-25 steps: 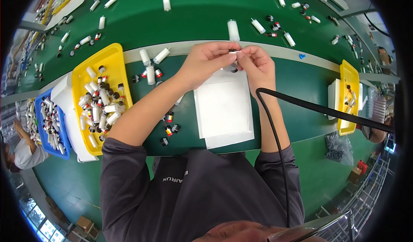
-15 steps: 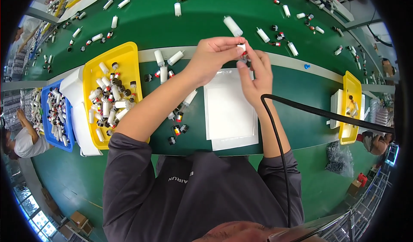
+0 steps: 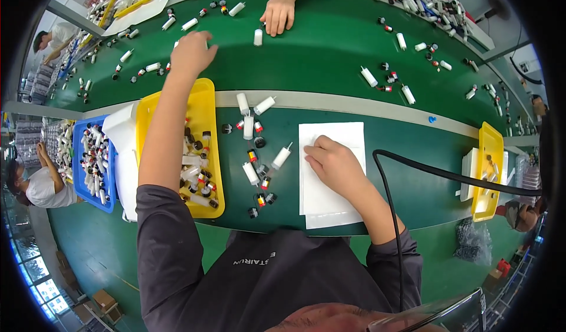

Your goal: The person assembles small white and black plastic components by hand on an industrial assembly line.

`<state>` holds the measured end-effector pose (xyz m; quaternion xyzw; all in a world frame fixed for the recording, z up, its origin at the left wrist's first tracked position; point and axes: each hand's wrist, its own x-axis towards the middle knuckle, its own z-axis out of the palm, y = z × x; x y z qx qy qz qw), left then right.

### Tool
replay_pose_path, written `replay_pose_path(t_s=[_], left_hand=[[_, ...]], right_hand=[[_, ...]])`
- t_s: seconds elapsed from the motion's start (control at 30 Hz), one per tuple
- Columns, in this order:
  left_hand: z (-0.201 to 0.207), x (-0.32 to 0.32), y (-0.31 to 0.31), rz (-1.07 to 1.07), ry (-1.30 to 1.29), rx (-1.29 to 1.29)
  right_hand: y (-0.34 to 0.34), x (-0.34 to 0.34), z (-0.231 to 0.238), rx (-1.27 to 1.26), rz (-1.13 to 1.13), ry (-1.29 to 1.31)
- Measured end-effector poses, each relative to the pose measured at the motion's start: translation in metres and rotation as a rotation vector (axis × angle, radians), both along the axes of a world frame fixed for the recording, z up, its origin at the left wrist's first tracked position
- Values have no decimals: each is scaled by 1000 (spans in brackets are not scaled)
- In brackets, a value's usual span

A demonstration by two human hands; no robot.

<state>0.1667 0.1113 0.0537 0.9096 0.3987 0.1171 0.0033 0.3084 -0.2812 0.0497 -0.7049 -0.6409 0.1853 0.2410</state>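
My left hand [image 3: 192, 53] reaches over the far green belt [image 3: 330, 55], its fingers bent and mostly hidden behind its back. A bit of a white piece shows at its left edge. Lying on a stack of white sheets or flat bags [image 3: 333, 205], my right hand [image 3: 333, 164] has its fingers curled and pressed together; whatever they may hold is hidden. Between the stack and the yellow tray [image 3: 211, 111] lie several white cylinders with thin tips, such as one cylinder [image 3: 282, 155]. Small black-capped pieces with red and yellow bands, one banded piece [image 3: 262, 200] among them, lie there too.
Another person's hand [image 3: 278, 15] rests on the belt beside a white cylinder [image 3: 258, 37]. A filled blue tray [image 3: 112, 178] stands at the left, a smaller yellow tray [image 3: 500, 155] at the right. A black cable [image 3: 436, 170] crosses above the table's right side.
My hands have parted: the left swung far left over the belt, the right came down onto the white stack. Another person's hand has appeared at the belt. The view has shifted slightly.
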Motion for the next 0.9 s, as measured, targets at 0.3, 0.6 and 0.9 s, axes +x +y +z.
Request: replay_pose_path(t_s=[0.3,0.6,0.9], left_hand=[[-27,137,-82,-602,-169,-545],[-45,215,-161,-824,-212,-470],[13,125,-221,-431,-1106,-1831]], right_hand=[[4,2,-2,-14,-85,103],[-8,12,-13,78,-51,96],[-19,31,1,-67,-77,220]])
